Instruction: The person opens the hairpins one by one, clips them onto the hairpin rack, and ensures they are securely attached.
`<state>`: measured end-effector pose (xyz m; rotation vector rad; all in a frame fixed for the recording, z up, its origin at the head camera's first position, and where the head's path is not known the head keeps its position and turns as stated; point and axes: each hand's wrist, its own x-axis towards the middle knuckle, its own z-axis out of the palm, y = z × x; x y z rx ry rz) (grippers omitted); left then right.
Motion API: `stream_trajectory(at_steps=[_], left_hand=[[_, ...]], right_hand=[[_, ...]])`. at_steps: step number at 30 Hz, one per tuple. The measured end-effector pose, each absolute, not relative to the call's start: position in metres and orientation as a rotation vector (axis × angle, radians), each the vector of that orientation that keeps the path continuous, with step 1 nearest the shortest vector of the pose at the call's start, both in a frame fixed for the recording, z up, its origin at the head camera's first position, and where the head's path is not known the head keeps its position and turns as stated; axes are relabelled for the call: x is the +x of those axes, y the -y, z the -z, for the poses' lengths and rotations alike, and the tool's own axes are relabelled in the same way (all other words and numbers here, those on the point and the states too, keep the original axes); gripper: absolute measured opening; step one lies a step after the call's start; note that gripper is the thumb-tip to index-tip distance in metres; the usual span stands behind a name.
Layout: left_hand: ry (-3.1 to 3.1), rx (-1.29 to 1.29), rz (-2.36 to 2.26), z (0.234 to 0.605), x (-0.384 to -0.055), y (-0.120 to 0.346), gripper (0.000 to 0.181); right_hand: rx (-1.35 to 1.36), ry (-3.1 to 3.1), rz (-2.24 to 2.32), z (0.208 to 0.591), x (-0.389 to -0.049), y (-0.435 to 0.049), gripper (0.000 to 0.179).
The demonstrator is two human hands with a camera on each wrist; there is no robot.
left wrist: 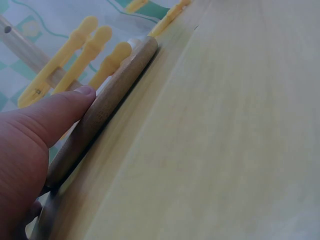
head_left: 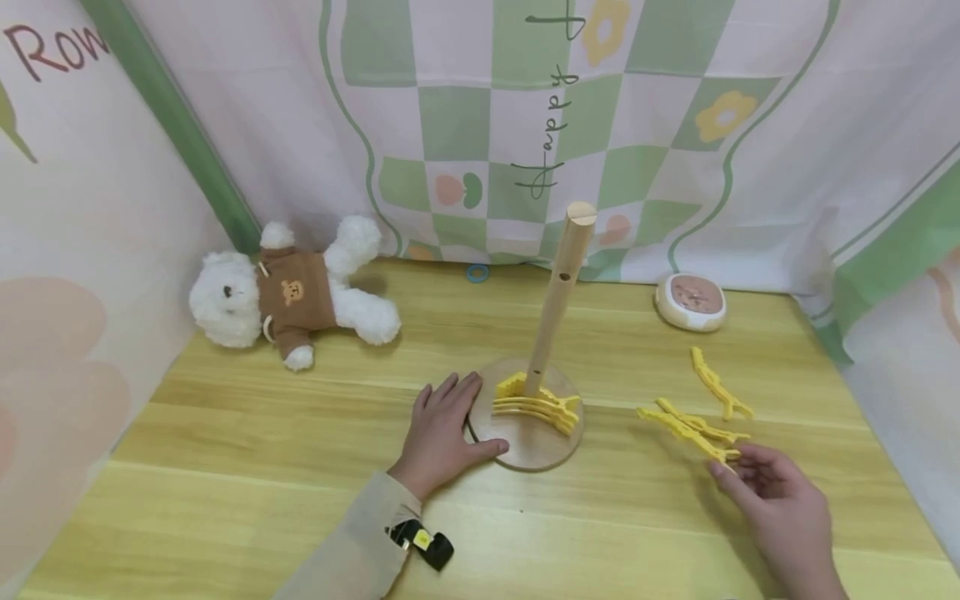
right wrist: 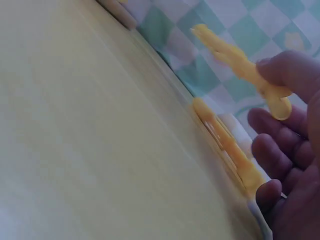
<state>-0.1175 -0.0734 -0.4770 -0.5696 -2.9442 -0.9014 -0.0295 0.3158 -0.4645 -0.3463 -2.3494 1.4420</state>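
My left hand (head_left: pixel 448 433) rests on the left edge of a round wooden base (head_left: pixel 532 446), fingers extended and thumb lying over the rim. A wooden pole (head_left: pixel 558 292) with small holes rises from that base, tilted in this view. Several yellow plastic clips (head_left: pixel 536 406) lie bunched on the base at the pole's foot; their knobbed ends show beyond the thumb in the left wrist view. My right hand (head_left: pixel 787 504) pinches the forked end of a yellow clip (right wrist: pixel 232 59) between thumb and index finger. Beneath it lies another yellow clip (right wrist: pixel 227 145).
A third yellow clip (head_left: pixel 716 383) lies further back on the wooden table (head_left: pixel 262 483). A white plush dog in a brown shirt (head_left: pixel 296 292) lies at the back left. A white-and-pink rounded device (head_left: pixel 692 302) and a small blue ring (head_left: pixel 477 272) sit near the curtain (head_left: pixel 457 125).
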Motion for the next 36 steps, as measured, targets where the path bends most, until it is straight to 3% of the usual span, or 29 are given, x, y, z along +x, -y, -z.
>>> stream_trajectory(at_steps=[6, 36], left_hand=[[2.946, -0.566, 0.907, 0.477, -0.119, 0.074, 0.101], [2.953, -0.573, 0.916, 0.477, -0.117, 0.074, 0.101]], right_hand=[[-0.28, 2.241, -1.579, 0.458, -0.033, -0.301, 0.031], [0.012, 2.405, -1.293, 0.441, -0.051, -0.241, 0.029]])
